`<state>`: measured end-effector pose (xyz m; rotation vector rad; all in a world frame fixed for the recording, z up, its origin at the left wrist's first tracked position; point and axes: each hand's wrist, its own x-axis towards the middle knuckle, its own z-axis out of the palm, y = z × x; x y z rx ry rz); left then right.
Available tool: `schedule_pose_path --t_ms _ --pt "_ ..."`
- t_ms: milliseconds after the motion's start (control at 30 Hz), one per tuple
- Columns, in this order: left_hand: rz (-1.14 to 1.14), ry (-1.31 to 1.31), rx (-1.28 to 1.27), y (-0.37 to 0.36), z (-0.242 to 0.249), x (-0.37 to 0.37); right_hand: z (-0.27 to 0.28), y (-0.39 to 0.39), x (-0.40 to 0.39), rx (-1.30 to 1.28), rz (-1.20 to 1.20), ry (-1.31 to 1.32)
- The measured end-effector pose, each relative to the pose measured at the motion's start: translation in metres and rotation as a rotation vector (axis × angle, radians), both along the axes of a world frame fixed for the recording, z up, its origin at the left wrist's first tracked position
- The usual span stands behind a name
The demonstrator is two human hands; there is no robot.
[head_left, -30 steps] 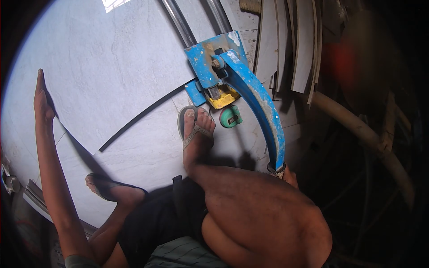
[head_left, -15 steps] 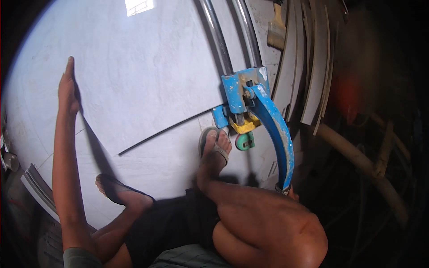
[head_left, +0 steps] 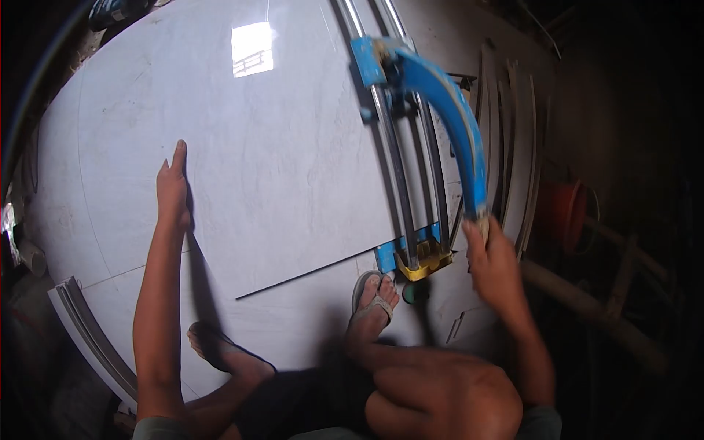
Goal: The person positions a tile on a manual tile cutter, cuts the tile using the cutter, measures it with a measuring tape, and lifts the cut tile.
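A large pale tile (head_left: 293, 183) lies under the blue tile cutter (head_left: 374, 62), which has two steel rails. My left hand (head_left: 173, 192) is at the tile's left edge, one digit stretched forward along it; the other fingers are mostly hidden, and it seems to hold that edge. My right hand (head_left: 493, 268) is wrapped round the end of the cutter's curved blue handle (head_left: 462, 121). The cutter's carriage sits partway up the rails. At the near end of the rails is a yellow end piece (head_left: 425, 265), close to my sandalled foot (head_left: 372, 308).
Narrow tile strips (head_left: 524, 161) lie to the right of the cutter, with more strips (head_left: 84, 315) at the lower left. A red bucket (head_left: 563, 216) and a bamboo pole (head_left: 579, 297) are in the dark on the right. A green round object (head_left: 412, 293) is partly shaded by the end piece.
The cutter's carriage has slid away from me up the rails, its handle and my right hand moving forward with it. My left hand stays at the tile's edge; the view has shifted.
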<state>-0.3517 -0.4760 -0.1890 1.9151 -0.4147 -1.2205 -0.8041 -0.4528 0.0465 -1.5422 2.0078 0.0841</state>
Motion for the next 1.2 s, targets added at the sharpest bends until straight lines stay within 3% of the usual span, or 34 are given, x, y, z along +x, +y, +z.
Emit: schedule_pose_path --t_ms 67,133,267,333,400,467,533,667,800,867,933,1000,1033,1067,1200 --pt "0.002 0.005 0.002 0.002 -0.001 0.001 -0.014 -0.048 0.007 -0.133 0.091 -0.022" --pt "0.004 -0.011 0.021 0.002 -0.003 0.003 -0.004 -0.105 0.043 -0.064 -0.026 -0.088" --pt "-0.003 -0.056 0.004 0.001 0.006 -0.003 -0.016 -0.217 0.067 -0.108 0.156 -0.081" --pt "-0.008 0.015 -0.002 0.003 0.002 0.001 -0.02 -0.256 0.079 -0.173 0.375 -0.025" --pt "-0.005 0.013 -0.002 0.001 0.005 -0.001 -0.033 -0.274 0.1 -0.237 0.345 -0.102" --pt "0.004 -0.064 0.024 0.0 0.009 -0.004 -0.083 -0.269 0.108 -0.316 0.179 0.122" --pt "0.002 -0.027 -0.026 -0.004 -0.002 0.007 -0.123 -0.267 0.098 -0.427 0.17 0.135" --pt "-0.027 0.032 0.005 0.001 0.004 0.001 -0.059 -0.258 0.11 -0.093 0.045 -0.046" --pt "-0.004 0.018 0.009 0.0 0.012 0.0 -0.012 -0.304 0.118 -0.091 0.394 -0.005" --pt "0.003 0.035 0.004 0.0 0.009 -0.001 0.009 -0.323 0.132 -0.06 0.28 0.086" --pt "-0.025 0.038 -0.031 0.003 -0.003 0.006 0.061 -0.33 0.14 0.121 0.337 0.231" --pt "-0.03 0.038 -0.043 0.0 -0.007 0.008 0.072 -0.334 0.142 0.226 0.392 0.311" --pt "-0.02 0.034 -0.032 0.001 -0.008 0.008 0.058 -0.341 0.139 0.171 0.436 0.287" --pt "-0.006 0.029 -0.021 0.001 -0.007 0.008 0.043 -0.3 0.137 -0.166 0.2 0.023" --pt "-0.011 0.028 -0.028 0.002 -0.006 0.008 0.029 -0.301 0.129 -0.154 0.249 -0.072"
